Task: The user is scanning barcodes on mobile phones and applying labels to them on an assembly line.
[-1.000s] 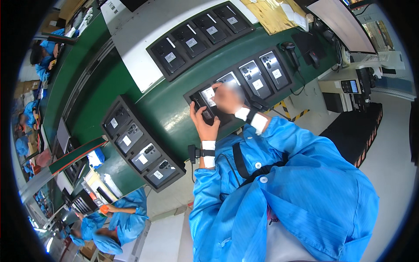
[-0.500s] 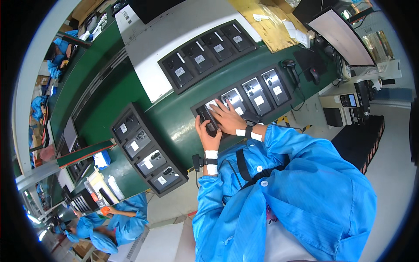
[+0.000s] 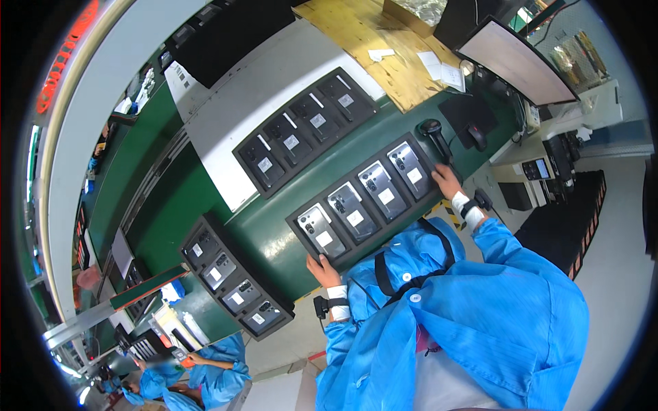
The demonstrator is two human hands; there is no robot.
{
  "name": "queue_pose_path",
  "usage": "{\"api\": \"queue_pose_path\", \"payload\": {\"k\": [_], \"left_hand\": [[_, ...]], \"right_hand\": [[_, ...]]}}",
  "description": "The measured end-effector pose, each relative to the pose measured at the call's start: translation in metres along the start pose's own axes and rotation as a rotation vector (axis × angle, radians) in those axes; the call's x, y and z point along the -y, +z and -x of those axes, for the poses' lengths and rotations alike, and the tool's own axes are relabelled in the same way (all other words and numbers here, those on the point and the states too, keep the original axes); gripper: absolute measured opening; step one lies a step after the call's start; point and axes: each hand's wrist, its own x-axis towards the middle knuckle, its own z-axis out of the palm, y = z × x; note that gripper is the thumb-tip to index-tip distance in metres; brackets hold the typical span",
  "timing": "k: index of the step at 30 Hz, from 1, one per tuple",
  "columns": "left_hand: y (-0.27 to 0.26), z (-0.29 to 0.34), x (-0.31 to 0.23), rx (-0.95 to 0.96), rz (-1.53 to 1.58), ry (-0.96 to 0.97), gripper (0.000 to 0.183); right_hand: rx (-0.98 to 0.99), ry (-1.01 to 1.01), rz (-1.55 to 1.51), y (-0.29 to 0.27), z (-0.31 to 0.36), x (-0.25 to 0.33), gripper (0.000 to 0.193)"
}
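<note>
In front of me is a dark grey tray (image 3: 381, 234) with a row of several phones lying back side up in its slots. The leftmost phone (image 3: 321, 231) and the rightmost phone (image 3: 409, 171) are silvery, each with a white label. My left hand (image 3: 323, 271) grips the tray's near left corner, thumb at the rim and the other fingers partly hidden. At the right end, my right hand (image 3: 447, 182) holds the tray's short side with bent fingers.
A second phone tray (image 3: 306, 140) lies beyond, and a third (image 3: 226, 301) stands to the left. A barcode scanner (image 3: 434, 137), a mouse (image 3: 476, 137) and a monitor (image 3: 519, 61) are at the right. Another person in blue (image 3: 216, 373) works at lower left.
Both hands have left the leftmost phone and spread apart to the tray's two ends. That phone now lies uncovered in its slot. The whole view has shifted somewhat.
</note>
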Motion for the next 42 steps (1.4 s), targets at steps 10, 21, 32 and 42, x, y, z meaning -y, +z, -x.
{"api": "queue_pose_path", "payload": {"k": [10,21,32,42], "left_hand": [[0.001,-0.038,-0.063,-0.164,0.172,-0.011,0.049],[0.027,-0.281,-0.106,-0.267,-0.273,-0.058,0.059],[0.025,-0.086,-0.018,-0.101,-0.066,-0.084,0.047],[0.041,-0.059,-0.025,-0.215,-0.202,0.017,0.043]], "right_hand": [[-0.032,-0.172,-0.273,-0.013,-0.035,0.055,0.046],[-0.082,-0.246,-0.04,0.058,-0.217,0.194,0.052],[-0.343,-0.21,0.046,-0.065,-0.126,0.026,0.073],[0.058,-0.03,0.173,-0.039,-0.111,0.02,0.076]]}}
